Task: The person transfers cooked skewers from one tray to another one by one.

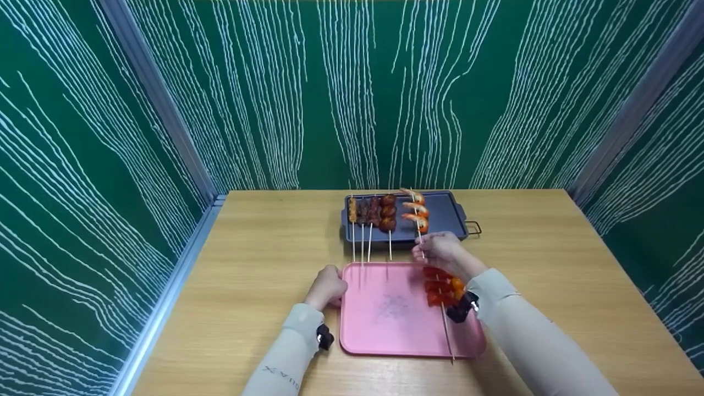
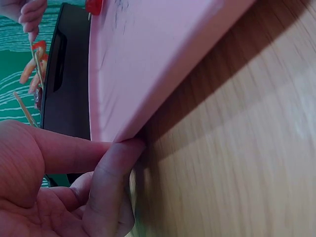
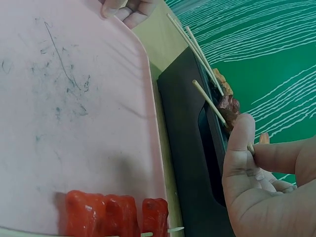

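Panels of green with wavy white lines (image 1: 60, 181) stand left of and behind the wood-grained bench (image 1: 264, 236). The left hand (image 1: 327, 286) pinches the pink tray (image 1: 379, 333) by the far end of its left side, thumb and finger meeting at the rim; the tray sits on the bench, its middle marked with dark scuffs. Just beyond it stands a dark grill pan (image 1: 443, 212). From the left, the pan bears an orange-brown skewer (image 1: 353, 212), a dark meat skewer (image 1: 363, 212), a reddish-brown meat skewer (image 1: 375, 212) and a skewer of round brown balls (image 1: 388, 212), their sticks jutting over the near rim. Next comes the shrimp skewer (image 1: 416, 210), three shrimps above the pan; whether they touch it I cannot tell. The right hand (image 1: 440, 247) pinches its stick between thumb and finger. Nearer, on the tray's right part, lies a skewer of red chunks (image 1: 436, 287), its stick crossing the near rim, with orange-yellow pieces (image 1: 457, 286) beside it, partly hidden by the right wrist. A wire handle (image 1: 474, 227) extends from the pan's right end.
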{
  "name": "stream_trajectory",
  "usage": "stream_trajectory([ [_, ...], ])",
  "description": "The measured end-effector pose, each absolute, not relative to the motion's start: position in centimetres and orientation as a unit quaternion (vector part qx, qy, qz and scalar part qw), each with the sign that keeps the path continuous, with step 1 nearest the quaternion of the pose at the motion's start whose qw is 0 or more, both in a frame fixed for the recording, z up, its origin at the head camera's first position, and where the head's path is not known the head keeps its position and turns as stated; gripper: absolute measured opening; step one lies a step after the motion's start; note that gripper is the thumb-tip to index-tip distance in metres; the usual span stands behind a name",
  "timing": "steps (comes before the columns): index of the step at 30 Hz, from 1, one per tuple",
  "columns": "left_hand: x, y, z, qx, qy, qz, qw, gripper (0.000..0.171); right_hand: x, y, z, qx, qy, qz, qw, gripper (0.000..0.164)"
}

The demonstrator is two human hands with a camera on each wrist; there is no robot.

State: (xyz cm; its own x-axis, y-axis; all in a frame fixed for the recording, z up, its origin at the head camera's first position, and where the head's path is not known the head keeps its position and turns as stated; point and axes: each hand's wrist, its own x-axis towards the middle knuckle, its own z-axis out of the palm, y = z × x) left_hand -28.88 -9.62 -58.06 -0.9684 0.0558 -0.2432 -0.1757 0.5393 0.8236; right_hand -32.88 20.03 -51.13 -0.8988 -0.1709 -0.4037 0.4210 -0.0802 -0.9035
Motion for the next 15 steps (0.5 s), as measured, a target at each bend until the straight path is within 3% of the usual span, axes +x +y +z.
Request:
stream_trajectory([
  [15,-28.9,-9.7,-58.0,-0.038,0.871,0.472,0.130,0.024,-32.1,20.6,-49.7,0.101,0.691,-0.690,0.189,0.012],
])
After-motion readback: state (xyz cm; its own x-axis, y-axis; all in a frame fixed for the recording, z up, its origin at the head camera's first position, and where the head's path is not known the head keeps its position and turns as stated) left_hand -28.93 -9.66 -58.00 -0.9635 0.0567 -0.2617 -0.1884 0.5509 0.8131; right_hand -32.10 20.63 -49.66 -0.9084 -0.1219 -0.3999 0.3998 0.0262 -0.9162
